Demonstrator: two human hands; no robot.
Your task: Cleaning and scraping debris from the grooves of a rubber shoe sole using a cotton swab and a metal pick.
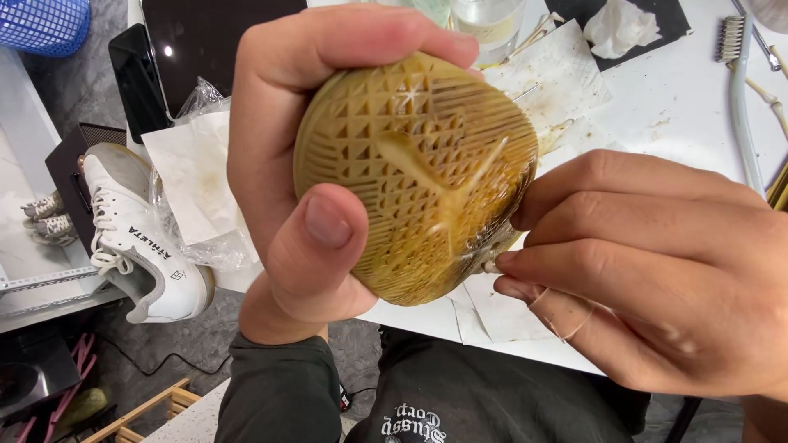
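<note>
yellowed rubber shoe sole (pixel 414 176), triangle and groove tread facing up, glossy wet near right edge, held above table.

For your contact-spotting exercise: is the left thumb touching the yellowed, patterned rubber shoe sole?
Touching. The head view shows the left hand thumb pressed flat on the yellowed rubber sole.

Dark, blank tablet screen (pixel 205 41) and black phone (pixel 139 70), top left
</note>
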